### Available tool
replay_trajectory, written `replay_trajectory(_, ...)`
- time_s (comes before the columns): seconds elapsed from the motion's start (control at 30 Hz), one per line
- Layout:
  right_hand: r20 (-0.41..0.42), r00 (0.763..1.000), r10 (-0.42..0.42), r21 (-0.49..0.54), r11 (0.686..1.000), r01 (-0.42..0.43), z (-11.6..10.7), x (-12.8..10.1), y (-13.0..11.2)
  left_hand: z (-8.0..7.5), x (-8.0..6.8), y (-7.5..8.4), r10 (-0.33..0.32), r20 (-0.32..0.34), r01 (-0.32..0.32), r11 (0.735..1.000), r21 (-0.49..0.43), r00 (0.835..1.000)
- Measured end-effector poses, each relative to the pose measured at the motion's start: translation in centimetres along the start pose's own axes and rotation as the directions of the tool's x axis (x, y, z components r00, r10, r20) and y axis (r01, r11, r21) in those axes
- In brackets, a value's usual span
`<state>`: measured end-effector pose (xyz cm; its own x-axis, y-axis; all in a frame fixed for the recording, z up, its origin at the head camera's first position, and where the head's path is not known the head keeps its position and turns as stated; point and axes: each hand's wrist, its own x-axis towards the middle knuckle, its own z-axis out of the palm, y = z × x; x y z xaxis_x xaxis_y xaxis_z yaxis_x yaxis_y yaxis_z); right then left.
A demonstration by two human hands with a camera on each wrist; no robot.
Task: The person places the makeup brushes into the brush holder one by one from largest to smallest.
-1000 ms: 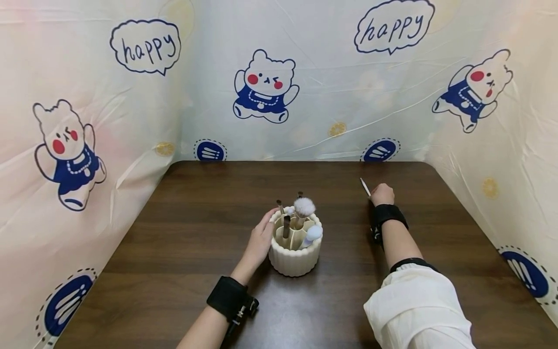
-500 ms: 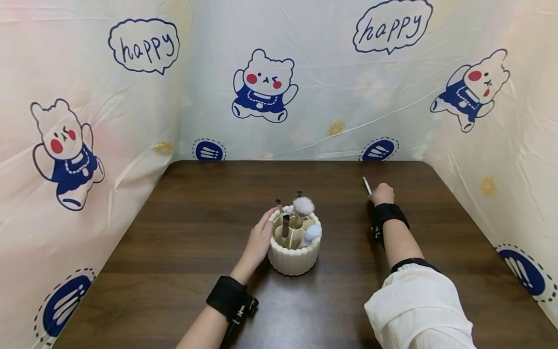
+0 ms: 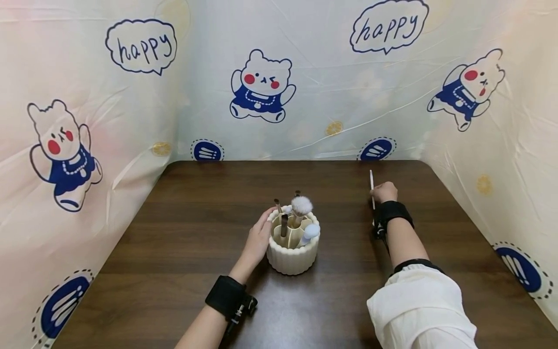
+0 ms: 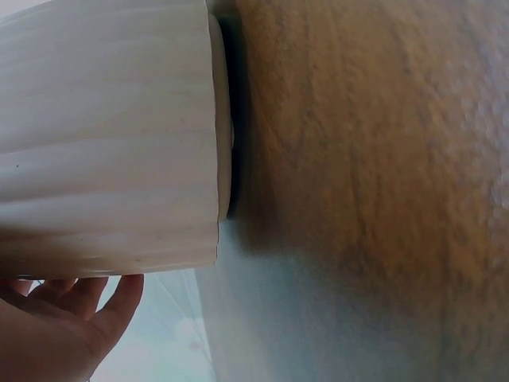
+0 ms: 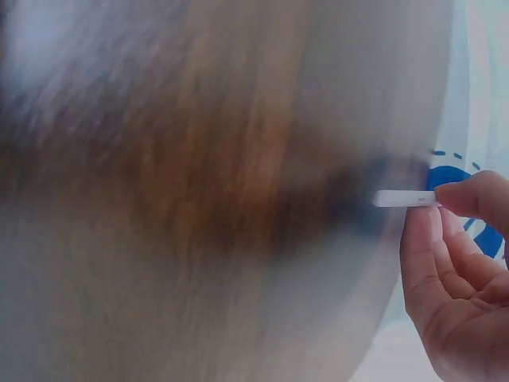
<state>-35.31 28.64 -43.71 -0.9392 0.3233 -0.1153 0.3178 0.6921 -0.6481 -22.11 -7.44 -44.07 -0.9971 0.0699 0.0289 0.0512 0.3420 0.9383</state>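
Observation:
A cream, ribbed brush holder (image 3: 293, 261) stands upright on the table, divided inside into compartments. In it are several makeup brushes, among them a fluffy white one (image 3: 302, 205), a pale blue-white one (image 3: 311, 231) and a dark-tipped one (image 3: 284, 224). My left hand (image 3: 258, 240) rests against the holder's left side; in the left wrist view its fingertips (image 4: 131, 284) touch the ribbed wall. Farther off to the right, my right hand (image 3: 385, 192) pinches a slim white stick (image 5: 404, 198), like a makeup brush handle, between thumb and fingers. It points away from me, close over the table.
The dark wooden table (image 3: 196, 208) is enclosed by a printed cloth (image 3: 322, 97) at the back and sides. Black bands with small cameras (image 3: 231, 298) sit on both wrists.
The white stick has turned in my right hand from leaning left to pointing nearly straight away, and more of it shows. The left hand stays at the holder.

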Motion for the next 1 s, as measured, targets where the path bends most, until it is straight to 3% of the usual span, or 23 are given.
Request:
replay_trajectory(0.5,0.052,0.996,0.068,0.23,0.97,-0.078,-1.7,0.2,-1.1,0.0,-0.1,-0.1,-0.015,-0.008,0.015,1.0,0.004,1.0)
replay_trajectory(0.77,0.022,0.999,-0.034,0.317,0.948,0.026,-3.7,-0.2,-3.6,0.0,0.0,0.0,-0.007,-0.011,0.007,1.0,-0.002,1.0)
replay_trajectory(0.87,0.003,0.996,-0.089,0.37,0.925,0.082,-4.5,-0.5,-4.7,0.0,0.0,0.1,-0.011,-0.011,0.011,1.0,-0.003,1.0)
replay_trajectory(1.0,-0.028,0.983,-0.182,0.458,0.872,0.174,-5.3,-1.4,-6.3,0.0,-0.1,0.2,0.001,-0.012,-0.001,1.0,0.006,1.0)
